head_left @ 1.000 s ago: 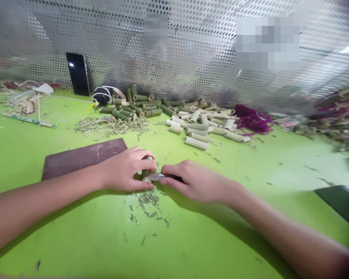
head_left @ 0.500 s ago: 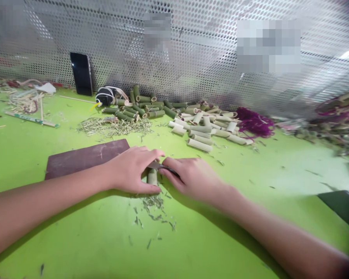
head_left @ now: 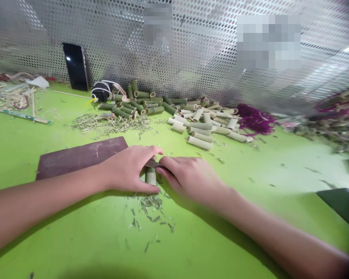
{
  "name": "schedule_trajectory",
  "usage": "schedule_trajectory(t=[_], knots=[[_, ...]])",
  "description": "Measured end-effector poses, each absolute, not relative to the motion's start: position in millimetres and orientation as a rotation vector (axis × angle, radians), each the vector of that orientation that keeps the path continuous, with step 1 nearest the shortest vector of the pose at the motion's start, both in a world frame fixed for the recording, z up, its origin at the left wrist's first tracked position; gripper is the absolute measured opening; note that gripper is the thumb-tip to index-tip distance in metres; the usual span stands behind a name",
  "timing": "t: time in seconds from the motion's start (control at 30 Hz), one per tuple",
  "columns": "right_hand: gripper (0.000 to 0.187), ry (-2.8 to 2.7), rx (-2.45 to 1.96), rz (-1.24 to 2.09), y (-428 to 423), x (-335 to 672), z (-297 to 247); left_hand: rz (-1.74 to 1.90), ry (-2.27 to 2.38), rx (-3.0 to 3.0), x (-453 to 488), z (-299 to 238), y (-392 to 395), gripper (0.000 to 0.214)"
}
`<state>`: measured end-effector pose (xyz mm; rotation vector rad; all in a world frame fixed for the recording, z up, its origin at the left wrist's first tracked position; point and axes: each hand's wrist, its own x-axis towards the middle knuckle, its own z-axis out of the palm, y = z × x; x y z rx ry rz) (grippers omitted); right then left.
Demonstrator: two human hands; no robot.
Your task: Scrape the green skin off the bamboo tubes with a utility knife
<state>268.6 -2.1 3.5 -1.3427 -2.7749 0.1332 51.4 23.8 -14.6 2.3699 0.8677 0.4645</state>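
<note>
Between the thumb and fingers of my left hand [head_left: 130,168] stands a short bamboo tube [head_left: 151,177], gripped at its two ends. My right hand [head_left: 189,174] is closed round the handle of a knife [head_left: 152,163], whose blade lies across the tube's upper part. The skin of the tube looks pale, with some green near the blade. Thin green bamboo shavings [head_left: 151,203] lie scattered on the table just below my left thumb. A brown sheet of sandpaper [head_left: 81,155] lies flat, partly under my left forearm.
Green bamboo tubes [head_left: 154,110] and pale scraped ones [head_left: 199,142] are heaped at the back. Purple string [head_left: 257,119] lies beside them. A phone [head_left: 75,66] leans on the perforated metal wall [head_left: 197,50]. A dark green box [head_left: 340,207] sits at the right edge.
The knife blade has moved slightly down along the bamboo tube with my right hand. My left hand keeps its grip. The whole view has shifted a little.
</note>
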Motion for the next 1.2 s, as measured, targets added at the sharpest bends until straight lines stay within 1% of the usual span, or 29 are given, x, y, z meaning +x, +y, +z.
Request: schedule_trajectory(t=[0.07, 0.27, 0.57, 0.7, 0.9, 1.0, 1.13, 1.2], knots=[[0.027, -2.773, -1.343, 0.129, -2.2, 268.6, 2.8, 0.473, 0.880, 2.357, 51.8, -14.6, 23.7, 0.066], [0.029, -2.760, -1.409, 0.172, -3.4, 269.4, -1.3, 0.456, 0.896, 2.378, 51.9, -16.7, 24.4, 0.049], [0.029, -2.767, -1.430, 0.071, -4.6, 267.5, -1.7, 0.452, 0.885, 2.408, 52.6, -17.3, 23.9, 0.048], [0.031, -2.775, -1.377, 0.161, -1.0, 269.4, 1.5, 0.465, 0.860, 2.455, 52.9, -19.5, 25.4, 0.046], [0.029, -2.785, -1.358, 0.316, 3.7, 274.8, 3.1, 0.497, 0.822, 2.523, 54.1, -22.1, 26.9, 0.041], [0.033, -2.783, -1.324, 0.434, 5.1, 280.6, 3.7, 0.495, 0.819, 2.515, 53.7, -22.3, 26.2, 0.039], [0.040, -2.770, -1.224, 0.713, 8.9, 290.5, 5.7, 0.450, 0.801, 2.463, 51.7, -20.4, 25.6, 0.033], [0.042, -2.742, -1.217, 0.747, 10.9, 293.5, 4.8, 0.438, 0.803, 2.450, 50.6, -20.2, 26.1, 0.037]])
